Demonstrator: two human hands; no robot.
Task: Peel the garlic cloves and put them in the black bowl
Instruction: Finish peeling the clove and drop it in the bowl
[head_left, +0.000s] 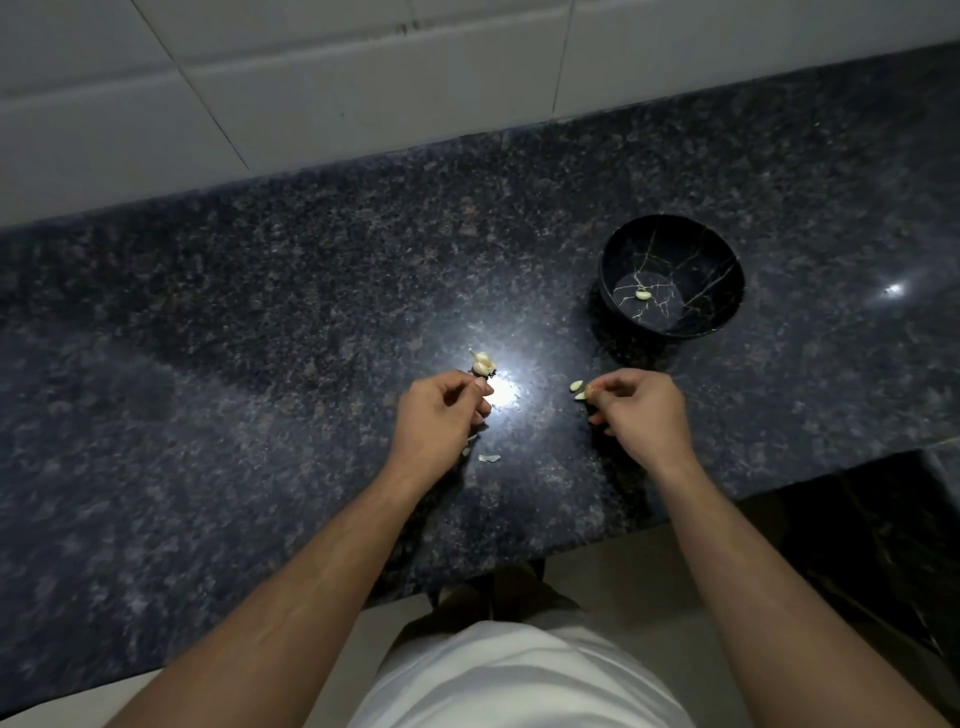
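Note:
The black bowl (717, 291) with thin white veins stands on the counter at the right, and one peeled clove (643, 294) lies in its bottom. A partly broken garlic bulb (481, 362) sits on the counter just beyond my left hand (441, 410). That hand's fingers are curled, thumb against forefinger; whether they hold anything is unclear. My right hand (641, 410) pinches a garlic clove (581, 396) at its fingertips, left of and nearer than the bowl. A second clove (575, 385) lies right beside it.
Scraps of garlic peel (489, 458) lie on the dark speckled granite counter (260, 338) near my left wrist. A white tiled wall (311, 78) runs along the back. The counter's front edge steps back at the right, near a dark panel (857, 519).

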